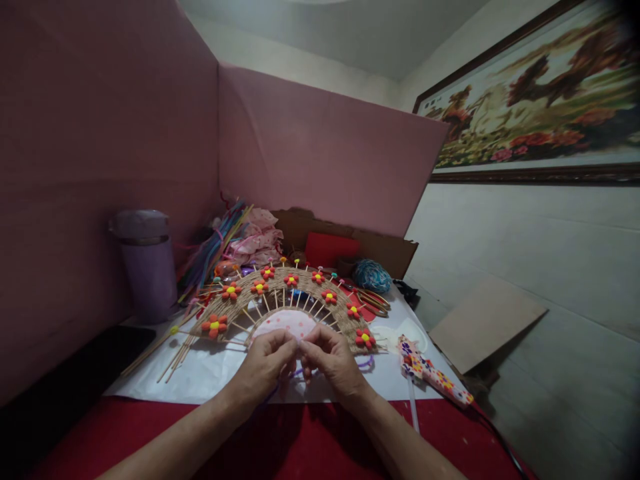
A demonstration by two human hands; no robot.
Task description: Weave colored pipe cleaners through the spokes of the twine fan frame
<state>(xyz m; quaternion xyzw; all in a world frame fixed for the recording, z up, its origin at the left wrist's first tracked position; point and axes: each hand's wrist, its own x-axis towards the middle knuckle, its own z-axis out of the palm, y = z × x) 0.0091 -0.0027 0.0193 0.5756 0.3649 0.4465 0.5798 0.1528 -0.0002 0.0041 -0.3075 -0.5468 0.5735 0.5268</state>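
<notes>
My left hand (274, 357) and my right hand (333, 360) meet at the front of the table, fingertips pinched close together. Between and under them runs a thin purple pipe cleaner (366, 364), curling out past the right hand; its part inside the fingers is hidden. Just beyond the fingertips lies a fan-shaped piece: a woven twine arch (306, 283) on thin wooden sticks, decorated with red and orange flowers (291, 279) with yellow centres. A pink dotted half-round (284, 321) forms its inner part, partly covered by my hands.
A floral glue gun (425, 370) with its cord lies at right, scissors (375, 301) and a blue yarn ball (371, 275) behind it. At left stand a purple tumbler (149, 267) and bundled coloured pipe cleaners (213, 247). Pink panels (320, 147) enclose the back and left.
</notes>
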